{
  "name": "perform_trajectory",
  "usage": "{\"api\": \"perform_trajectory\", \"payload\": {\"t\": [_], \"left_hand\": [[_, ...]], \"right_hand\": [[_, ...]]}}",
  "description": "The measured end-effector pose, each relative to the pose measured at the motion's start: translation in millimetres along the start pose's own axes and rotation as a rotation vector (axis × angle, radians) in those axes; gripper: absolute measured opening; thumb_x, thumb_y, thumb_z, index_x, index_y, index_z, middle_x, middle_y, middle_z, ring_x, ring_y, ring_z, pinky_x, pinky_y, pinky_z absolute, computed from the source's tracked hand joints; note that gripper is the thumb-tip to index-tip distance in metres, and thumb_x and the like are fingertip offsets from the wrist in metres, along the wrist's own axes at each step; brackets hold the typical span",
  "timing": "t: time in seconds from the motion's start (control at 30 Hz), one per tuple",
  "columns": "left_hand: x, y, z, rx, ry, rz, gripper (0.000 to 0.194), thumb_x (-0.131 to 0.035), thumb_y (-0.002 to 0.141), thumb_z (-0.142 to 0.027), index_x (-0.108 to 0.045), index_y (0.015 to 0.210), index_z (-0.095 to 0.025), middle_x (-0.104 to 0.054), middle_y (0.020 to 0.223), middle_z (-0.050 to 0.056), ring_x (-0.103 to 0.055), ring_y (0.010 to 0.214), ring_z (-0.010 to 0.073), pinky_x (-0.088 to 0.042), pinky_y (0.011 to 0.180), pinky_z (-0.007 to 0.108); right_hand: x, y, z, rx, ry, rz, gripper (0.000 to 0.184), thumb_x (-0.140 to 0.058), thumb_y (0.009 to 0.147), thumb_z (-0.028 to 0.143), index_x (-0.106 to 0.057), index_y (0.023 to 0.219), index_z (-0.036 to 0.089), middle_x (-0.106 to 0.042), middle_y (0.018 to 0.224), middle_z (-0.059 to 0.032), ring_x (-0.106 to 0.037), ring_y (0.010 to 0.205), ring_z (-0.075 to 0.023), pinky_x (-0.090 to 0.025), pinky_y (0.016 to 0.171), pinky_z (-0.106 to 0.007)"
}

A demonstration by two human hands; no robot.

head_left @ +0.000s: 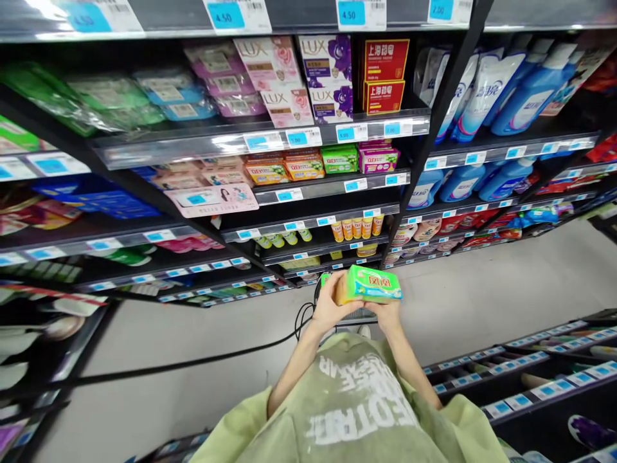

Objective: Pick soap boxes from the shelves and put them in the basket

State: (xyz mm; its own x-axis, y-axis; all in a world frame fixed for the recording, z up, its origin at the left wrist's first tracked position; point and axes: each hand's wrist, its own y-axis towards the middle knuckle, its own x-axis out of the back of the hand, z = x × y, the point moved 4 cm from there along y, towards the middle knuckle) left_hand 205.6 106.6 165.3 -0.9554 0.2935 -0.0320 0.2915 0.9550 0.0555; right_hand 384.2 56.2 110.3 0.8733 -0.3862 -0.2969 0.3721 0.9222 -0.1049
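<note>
Between my two hands is a green-wrapped pack of soap (376, 283), with red characters on its face and a yellowish end. My left hand (331, 305) wraps round its left end, the thumb along the lower edge. My right hand (387, 314) grips the lower right side, its fingers partly hidden under the pack. The pack is held in front of my body, above the aisle floor and apart from the shelves. Behind my left hand a bit of another green thing shows, too covered to name.
Ahead, shelves carry boxed soaps (328, 77), small soap packs (340, 159), yellow tubes (357, 228) and blue detergent bottles (535, 96). Black cables (216, 355) cross the left side near my left wrist. Another shelf rack (530, 399) stands at the lower right.
</note>
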Motion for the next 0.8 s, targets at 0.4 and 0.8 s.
{"api": "perform_trajectory", "payload": {"t": [0.4,0.8], "left_hand": [[-5.5,-16,3,0.098,0.079,-0.049,0.073,-0.094,0.076,-0.055,-0.066,0.135,-0.022,-0.072,0.137,0.012,-0.068,0.13,0.034,-0.053,0.115,0.047],[2.2,-21,34,0.282,-0.044,-0.146,0.068,-0.077,0.082,-0.082,-0.069,0.11,-0.021,-0.076,0.104,0.01,-0.073,0.102,0.0297,-0.059,0.089,0.04]], "right_hand": [[-3,-20,-26,-0.316,0.288,-0.144,0.079,-0.078,0.069,0.089,-0.072,0.12,0.029,-0.085,0.118,-0.0074,-0.081,0.112,-0.0374,-0.069,0.088,-0.052],[-8,-20,-10,-0.27,0.079,-0.089,0.054,-0.078,0.082,0.07,-0.068,0.114,0.027,-0.081,0.115,-0.0051,-0.078,0.109,-0.0317,-0.067,0.086,-0.041]]}}
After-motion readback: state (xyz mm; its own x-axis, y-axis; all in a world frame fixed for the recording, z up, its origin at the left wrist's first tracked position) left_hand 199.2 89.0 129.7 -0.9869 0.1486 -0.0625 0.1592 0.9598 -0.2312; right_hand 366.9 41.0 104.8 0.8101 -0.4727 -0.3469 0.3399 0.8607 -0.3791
